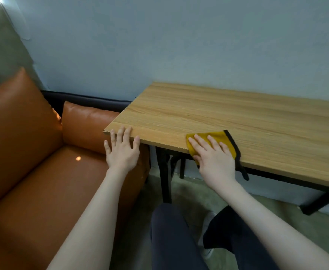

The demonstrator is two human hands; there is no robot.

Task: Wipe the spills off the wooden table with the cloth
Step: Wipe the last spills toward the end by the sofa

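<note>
Wiping appears under way or close to done: no spill shows anywhere on the wooden table [228,114], though a thin film might not register from this view. The right hand [213,158] lies flat on the yellow cloth [216,135] at the near edge, fingers [200,142] spread and pressing down, not pinching; cloth shows beyond the fingertips and a dark-trimmed corner hangs over the edge. The left hand [121,151], fingers spread, rests on the table's near left corner beside an orange sofa [33,162].
</note>
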